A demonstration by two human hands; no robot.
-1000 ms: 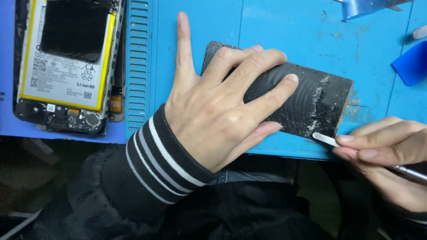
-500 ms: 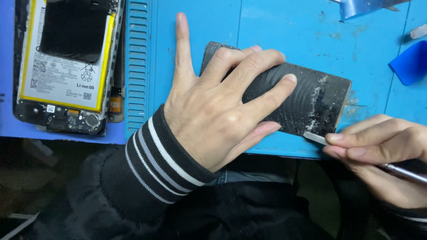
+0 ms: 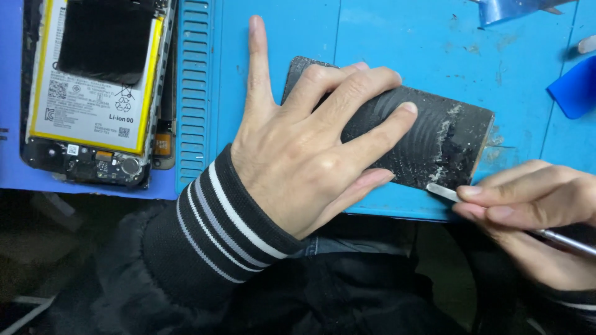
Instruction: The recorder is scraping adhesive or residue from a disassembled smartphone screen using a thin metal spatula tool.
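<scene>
Left hand (image 3: 304, 149) is pinning the dark back panel (image 3: 428, 133) flat, lower center; right hand (image 3: 534, 211) is pinching a metal pry tool (image 3: 442, 192) at its lower edge. Glue residue is partly scraped, plenty remaining.

Bright even overhead light, sharp focus on the mat (image 3: 397, 37), soft shadows, dim lower edge

The left hand (image 3: 304, 155) lies flat on a dark panel (image 3: 434, 133), fingers (image 3: 372, 80) spread across its left part, pressing it onto the blue mat (image 3: 403, 37). The panel's right end carries whitish, flaky residue. The right hand (image 3: 534, 205), at the near right, pinches a thin metal tool (image 3: 444, 192) whose flat tip touches the panel's near edge by its right corner. Far left lies an opened phone (image 3: 99, 93) with its battery (image 3: 93, 111) exposed. A blue pick (image 3: 574, 87) sits at the right edge.
</scene>
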